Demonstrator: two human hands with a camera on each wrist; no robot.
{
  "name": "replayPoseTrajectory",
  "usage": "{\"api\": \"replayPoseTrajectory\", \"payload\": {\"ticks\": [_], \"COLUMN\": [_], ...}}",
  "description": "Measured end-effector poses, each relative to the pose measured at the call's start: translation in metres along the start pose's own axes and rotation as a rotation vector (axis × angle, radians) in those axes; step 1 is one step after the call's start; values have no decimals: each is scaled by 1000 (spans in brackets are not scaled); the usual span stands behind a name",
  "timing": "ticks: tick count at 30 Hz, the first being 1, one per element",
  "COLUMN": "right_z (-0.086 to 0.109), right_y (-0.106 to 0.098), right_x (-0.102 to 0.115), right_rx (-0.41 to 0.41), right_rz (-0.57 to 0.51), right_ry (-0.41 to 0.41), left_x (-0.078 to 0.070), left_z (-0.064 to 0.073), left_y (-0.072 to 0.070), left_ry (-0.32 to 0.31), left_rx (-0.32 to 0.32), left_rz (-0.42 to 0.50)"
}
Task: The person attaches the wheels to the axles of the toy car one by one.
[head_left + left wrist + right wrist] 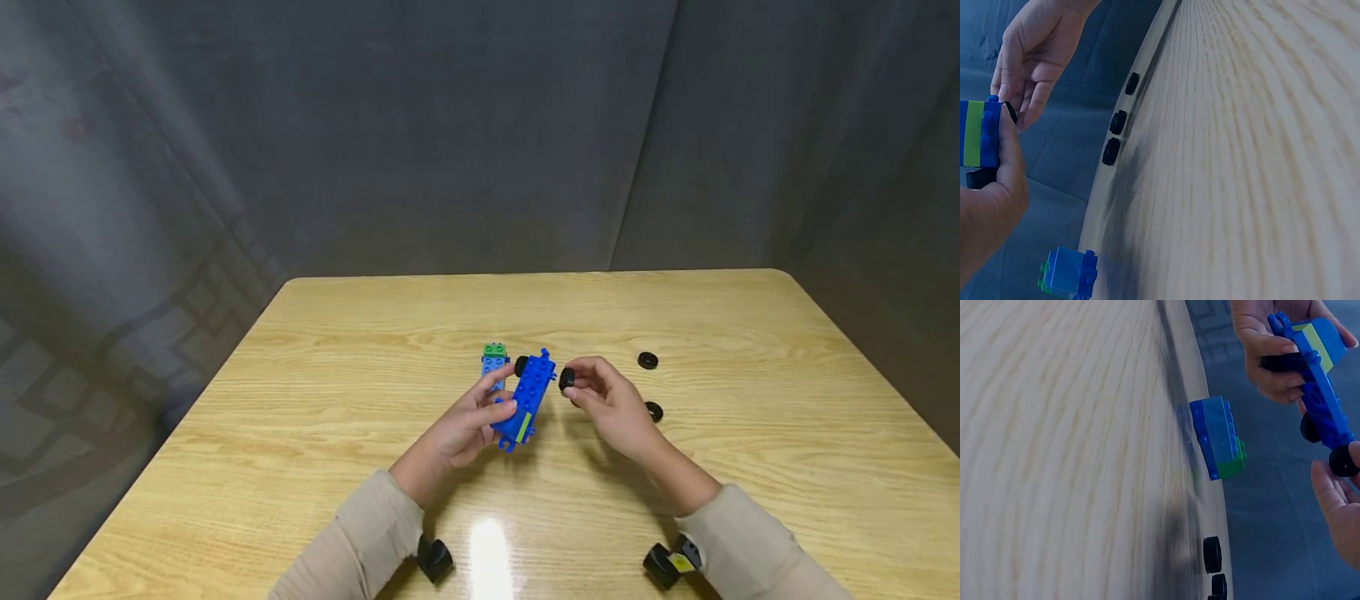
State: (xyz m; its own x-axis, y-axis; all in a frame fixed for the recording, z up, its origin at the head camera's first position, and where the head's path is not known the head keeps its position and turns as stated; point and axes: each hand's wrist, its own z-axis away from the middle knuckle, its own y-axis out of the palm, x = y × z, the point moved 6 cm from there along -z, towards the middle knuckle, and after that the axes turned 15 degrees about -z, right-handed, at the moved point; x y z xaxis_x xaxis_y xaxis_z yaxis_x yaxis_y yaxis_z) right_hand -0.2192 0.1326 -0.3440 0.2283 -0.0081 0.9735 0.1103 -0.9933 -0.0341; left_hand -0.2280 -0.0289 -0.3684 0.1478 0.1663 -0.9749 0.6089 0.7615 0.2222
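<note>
My left hand (468, 423) grips a blue studded toy vehicle base (534, 382) above the table, thumb across its top. A lime-green stripe (1317, 345) crosses the base near its hooked end. One black wheel (521, 365) sits on the base's left side. Between thumb and fingertips, my right hand (617, 410) pinches another black toy wheel (567, 379), held close to the base's far right side. In the right wrist view this wheel overlaps the end of the base. Behind the left hand stands a second toy piece (493, 363) of light blue and green blocks.
Loose black wheels lie on the wooden table (360, 350) to the right, one farther back (648, 360) and one beside the right hand (655, 412). The left wrist view shows a third wheel (1111, 152) in that row. A dark grey curtain (450, 150) hangs behind the table.
</note>
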Motion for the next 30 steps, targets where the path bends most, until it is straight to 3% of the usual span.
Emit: {"api": "replayPoseTrajectory", "payload": {"ticks": [9,20,30], "right_z": [-1,0,0], "right_y": [4,5,4], "right_x": [1,-1,-4], "right_rx": [3,4,-1], "right_rz": [12,-20,-10], "right_ry": [-32,-28,-17], "left_x": [3,6,6], "left_z": [-1,-3,-2], "left_y": [0,-1,-1], "left_ry": [-17,-62,-44], "left_rx": [0,-34,-19], "left_rz": [-30,-149,-100]}}
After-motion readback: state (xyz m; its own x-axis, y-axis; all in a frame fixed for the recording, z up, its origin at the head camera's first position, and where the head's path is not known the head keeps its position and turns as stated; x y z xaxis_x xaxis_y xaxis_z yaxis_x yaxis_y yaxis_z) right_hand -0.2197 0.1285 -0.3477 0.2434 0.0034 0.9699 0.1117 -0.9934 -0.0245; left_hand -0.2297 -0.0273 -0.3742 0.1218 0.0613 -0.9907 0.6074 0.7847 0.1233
